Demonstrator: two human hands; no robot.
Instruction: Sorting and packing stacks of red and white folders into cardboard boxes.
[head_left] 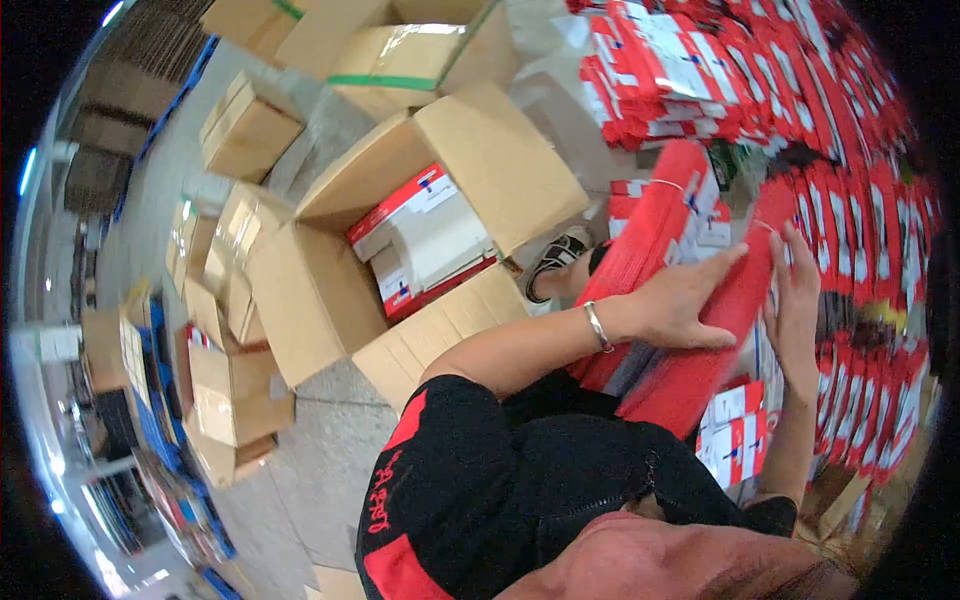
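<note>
Between my hands is a long red bundle (690, 375) of mesh-like material, slanting up to the right, with a pale band near its upper end. My left hand (675, 308), with a metal bangle at the wrist, lies across its near side, thumb and fingers around it. My right hand (796, 290) grips the far side, its fingers partly hidden. Just left of it, a second red bundle (650, 215), tied with a thin white band, leans alongside and is partly covered by my left forearm. Red-and-white flat packs (735, 440) show below my hands.
An open carton (325, 300) stands to the left, with red-and-white packs (430, 240) inside. Tall stacks of red-and-white packs (690, 75) rise at the right. More cartons (250, 125) and blue pallets (160, 380) lie farther left on the grey floor (330, 460).
</note>
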